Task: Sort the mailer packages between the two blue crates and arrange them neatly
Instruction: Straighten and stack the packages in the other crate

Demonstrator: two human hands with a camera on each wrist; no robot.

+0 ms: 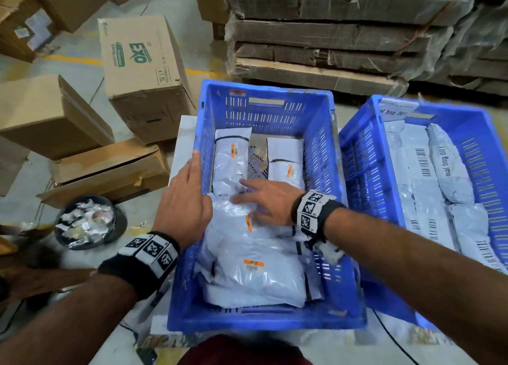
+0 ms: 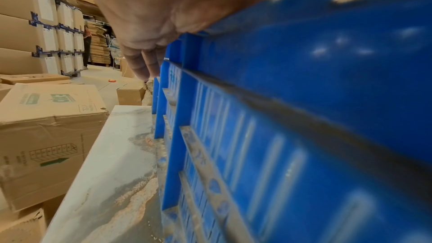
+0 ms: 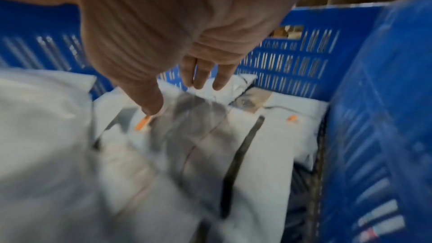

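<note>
My left hand (image 1: pixel 182 199) lies flat over the left rim of the nearer blue slatted plastic crate (image 1: pixel 189 271), fingers straight and relaxed, holding nothing; from the left wrist view the palm (image 2: pixel 177 6) sits on the rim with the crate's outer wall (image 2: pixel 292 117) just beside it; my right hand (image 1: pixel 268 201) reaches down inside that crate, fingers spread and straight, pressing on a white plastic mailer package with an orange sticker (image 1: pixel 236 221); the right wrist view shows my fingertips (image 3: pixel 151 106) touching the wrinkled white film, though the picture is blurred; more white mailer packages fill the near end of this crate (image 1: pixel 253 279), and two lie side by side at its far end, one on the left (image 1: pixel 229 161) and one on the right (image 1: pixel 286 161), with bare crate floor between them; the second blue plastic crate (image 1: pixel 357 172) stands just to the right, touching or nearly touching the first, holding grey-white mailers with barcodes (image 1: pixel 420 172) laid in rows; both crates rest on a pale worn tabletop (image 2: pixel 112 154); brown cardboard cartons (image 1: pixel 143 70) stand on the floor to the left.
</note>
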